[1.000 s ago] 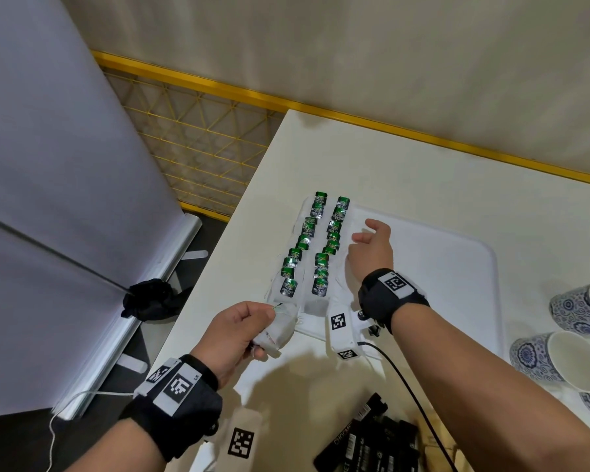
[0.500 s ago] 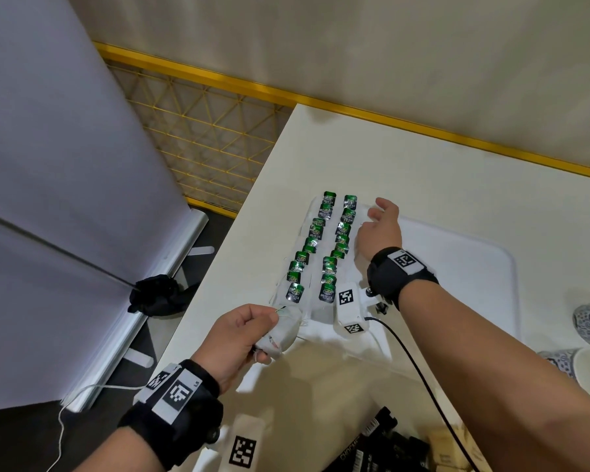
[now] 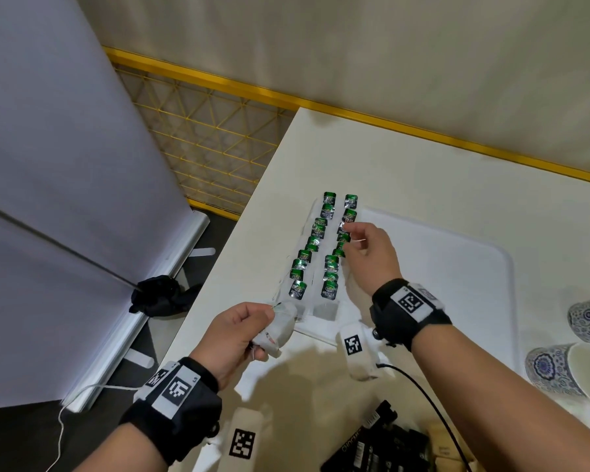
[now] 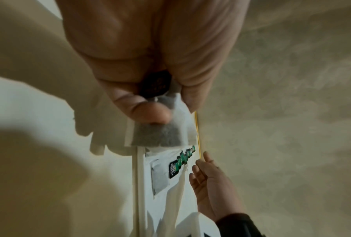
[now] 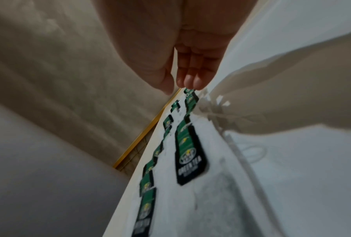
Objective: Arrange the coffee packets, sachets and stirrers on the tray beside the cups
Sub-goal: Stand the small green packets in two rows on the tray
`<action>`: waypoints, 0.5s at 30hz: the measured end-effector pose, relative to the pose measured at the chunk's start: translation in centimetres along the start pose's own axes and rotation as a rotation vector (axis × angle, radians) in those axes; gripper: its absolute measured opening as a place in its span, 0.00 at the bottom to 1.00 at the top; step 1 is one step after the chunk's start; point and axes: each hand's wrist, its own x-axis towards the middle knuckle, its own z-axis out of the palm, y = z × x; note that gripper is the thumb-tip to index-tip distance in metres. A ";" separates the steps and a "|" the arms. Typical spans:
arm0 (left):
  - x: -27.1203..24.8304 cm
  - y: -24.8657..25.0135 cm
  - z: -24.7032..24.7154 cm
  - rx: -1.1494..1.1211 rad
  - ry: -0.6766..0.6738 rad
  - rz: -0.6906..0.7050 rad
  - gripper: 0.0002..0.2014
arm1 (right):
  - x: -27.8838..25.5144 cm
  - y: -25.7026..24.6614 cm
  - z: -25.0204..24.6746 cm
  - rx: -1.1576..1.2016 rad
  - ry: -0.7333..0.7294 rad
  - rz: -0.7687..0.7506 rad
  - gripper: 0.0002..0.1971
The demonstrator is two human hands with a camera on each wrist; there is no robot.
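Tea bags point(image 3: 331, 288) of thin white paper with glossy green-and-black "GREEN TEA" tags lie in two overlapping rows along the left edge of the flat white tray point(image 3: 457, 267) with rounded corners, whose right part is bare. Left hand point(image 3: 234, 335), at the tray's near-left corner, curls its fingers around a soft bundle of tea bags point(image 3: 280, 330), grey leaf showing through the paper. Right hand point(image 3: 368, 253) hovers over the inner row, fingers loosely extended, thumb and fingertips point(image 5: 190, 83) apart; patterned blue-and-white cups point(image 3: 559, 369) lie at the right.
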 end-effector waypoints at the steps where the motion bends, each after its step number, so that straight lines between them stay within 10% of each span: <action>1: -0.1 0.0 0.0 0.002 -0.005 0.003 0.04 | 0.1 0.0 -0.3 -0.014 0.009 -0.001 0.15; 8: 0.0 0.1 0.5 -0.001 -0.011 0.019 0.04 | 1.9 -1.4 -2.8 -0.074 -0.002 0.032 0.13; 15: 0.1 0.1 1.0 0.019 -0.048 0.025 0.04 | -5.6 -2.3 -0.5 0.033 -0.633 0.038 0.14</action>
